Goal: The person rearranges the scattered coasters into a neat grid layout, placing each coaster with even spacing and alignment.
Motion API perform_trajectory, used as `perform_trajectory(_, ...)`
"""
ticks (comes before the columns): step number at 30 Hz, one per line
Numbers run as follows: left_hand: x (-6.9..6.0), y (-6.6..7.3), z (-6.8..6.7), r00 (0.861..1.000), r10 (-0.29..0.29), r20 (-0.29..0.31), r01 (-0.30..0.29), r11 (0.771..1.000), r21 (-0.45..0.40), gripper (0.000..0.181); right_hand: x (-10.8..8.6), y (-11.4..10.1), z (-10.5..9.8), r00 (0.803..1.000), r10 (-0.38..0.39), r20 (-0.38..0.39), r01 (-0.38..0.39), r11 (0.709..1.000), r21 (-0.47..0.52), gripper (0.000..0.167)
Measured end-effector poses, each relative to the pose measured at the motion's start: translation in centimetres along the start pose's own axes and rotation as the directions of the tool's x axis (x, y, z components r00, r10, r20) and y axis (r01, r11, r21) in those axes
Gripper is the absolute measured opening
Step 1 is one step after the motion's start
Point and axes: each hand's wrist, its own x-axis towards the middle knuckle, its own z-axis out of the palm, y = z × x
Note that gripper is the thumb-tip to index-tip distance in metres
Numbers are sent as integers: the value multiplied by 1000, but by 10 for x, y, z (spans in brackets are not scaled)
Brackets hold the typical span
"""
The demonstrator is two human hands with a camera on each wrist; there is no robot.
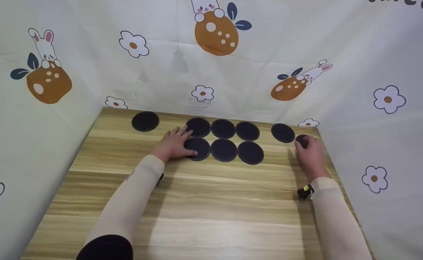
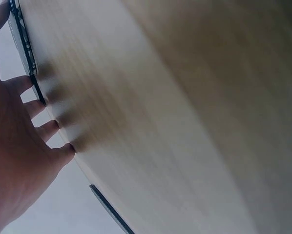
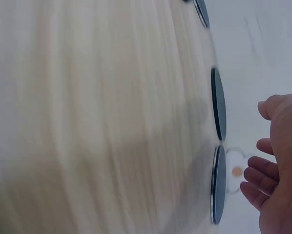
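Six black discs lie flat on the worktop [image 1: 211, 202] as a block of two rows of three; this six-disc block [image 1: 224, 150] is the reference for all positions. The discs within each row lie side by side, close together.

Left hand [image 1: 175, 143]: at the left end of the block. Grip spread, fingers extended. Thumb on the front-left disc [image 1: 197, 147]; index finger at the edge of the back-left disc [image 1: 199, 127]. In the left wrist view, other fingertips are down on the wood, left of the block.

Lone disc [image 1: 145, 121]: left of the block, beyond the left hand, well apart from both.

Right of the block: a near disc [image 1: 283, 132], with a gap between it and the block. Farther right, the outermost disc [image 1: 301, 141], just beside the near disc and partly hidden by the right hand [image 1: 310, 153]. The right wrist view shows both discs flat and the right hand above them, clear of contact. Grip loose, fingers slightly curled, thumb apart from them, pinching nothing.

Pale sleeves on both arms. Small dark wrist device [image 1: 305, 192] on the right wrist, nearer the person than the block. Printed cloth [image 1: 160, 77] with rabbits, orange fruit and flowers hangs behind the block and to both sides.
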Motion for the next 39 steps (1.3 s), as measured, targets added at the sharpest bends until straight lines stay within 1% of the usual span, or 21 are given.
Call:
perform_trajectory(3, 0, -1, 0, 1000, -1, 3, 1, 1000, 7, 105, 6, 9, -5, 999, 39, 15, -39, 999, -21, 62)
perform_trajectory(7, 1, -2, 1, 1000, 2, 7, -2, 1000, 11, 106, 14, 19, -9, 998, 48, 34, -46, 996, -74, 69)
perform_trajectory(14, 1, -2, 1, 1000, 4, 2, -4, 1000, 2, 106, 25, 29, -9, 992, 105, 66, -93, 982, -166, 84)
perform_trajectory(19, 0, -1, 0, 1000, 2, 7, -2, 1000, 13, 105, 27, 37, -9, 985, 140, 99, -118, 972, -203, 94)
perform_trajectory(26, 0, 3, -2, 1000, 3, 3, -3, 1000, 24, 105, 24, 43, -7, 979, 174, 107, -149, 967, -207, 95)
perform_trajectory(29, 0, 2, -2, 1000, 3, 3, -3, 1000, 23, 105, 23, 44, -4, 979, 172, 109, -147, 968, -203, 98)
perform_trajectory(32, 1, 2, -2, 1000, -5, 17, 5, 1000, 12, 106, 24, 45, -2, 982, 158, 106, -134, 970, -203, 101)
perform_trajectory(36, 2, 0, 0, 1000, -10, 23, 10, 1000, 1, 106, 25, 45, 1, 984, 144, 101, -116, 964, -241, 101)
perform_trajectory(39, 2, 0, 0, 1000, -7, 12, 7, 1000, 2, 106, 24, 44, 2, 985, 143, 102, -110, 955, -277, 99)
